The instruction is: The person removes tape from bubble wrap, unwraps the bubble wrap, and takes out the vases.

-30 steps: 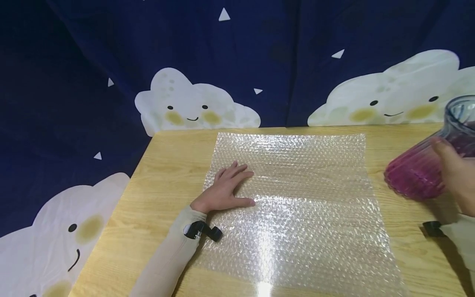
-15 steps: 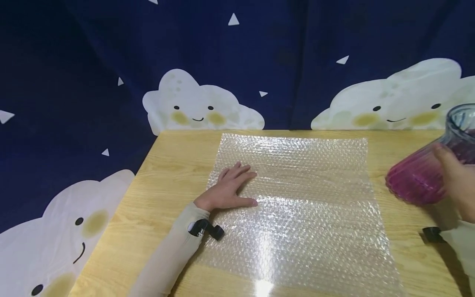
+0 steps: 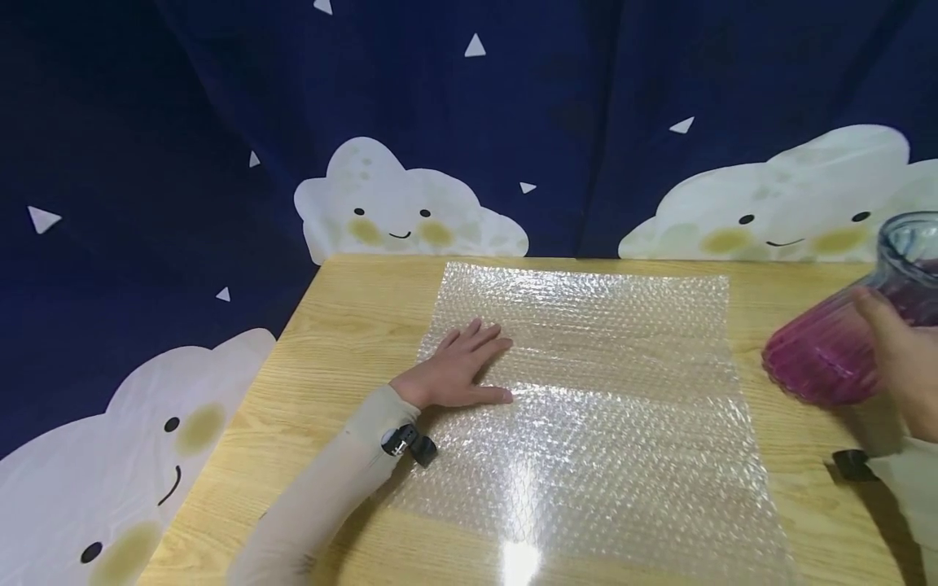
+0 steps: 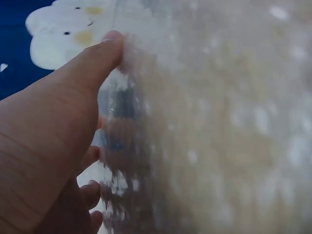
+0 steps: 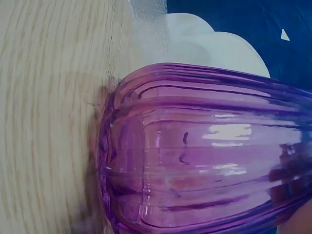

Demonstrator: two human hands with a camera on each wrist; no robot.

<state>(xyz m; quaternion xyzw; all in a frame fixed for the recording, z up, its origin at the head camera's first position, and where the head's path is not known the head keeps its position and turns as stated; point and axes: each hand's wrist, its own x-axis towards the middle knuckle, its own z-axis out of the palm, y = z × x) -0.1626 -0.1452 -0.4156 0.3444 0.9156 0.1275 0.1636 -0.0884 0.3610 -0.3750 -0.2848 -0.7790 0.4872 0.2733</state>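
A sheet of clear bubble wrap point(image 3: 615, 456) lies spread on the wooden table, with a crease line across its middle. My left hand point(image 3: 456, 376) rests on its left side, fingers spread and straight. The left wrist view shows the thumb point(image 4: 92, 61) and fingertips against the blurred wrap. Off the sheet's right side, my right hand point(image 3: 905, 358) grips a ribbed glass vase point(image 3: 824, 354), pink-purple at the base and clear bluish at the flared mouth. The vase leans, its mouth towards the upper right. In the right wrist view its base is close to the tabletop.
Bare wood of the table point(image 3: 344, 325) shows left of the wrap, with a strip along the right. Behind the table hangs a dark blue curtain point(image 3: 440, 89) printed with white clouds. A small black wrist device point(image 3: 410, 443) sits on the left sleeve.
The head view has shifted slightly, so the table and wrap appear a little further right. The left hand still rests on the wrap, and the right hand still holds the tilted vase.
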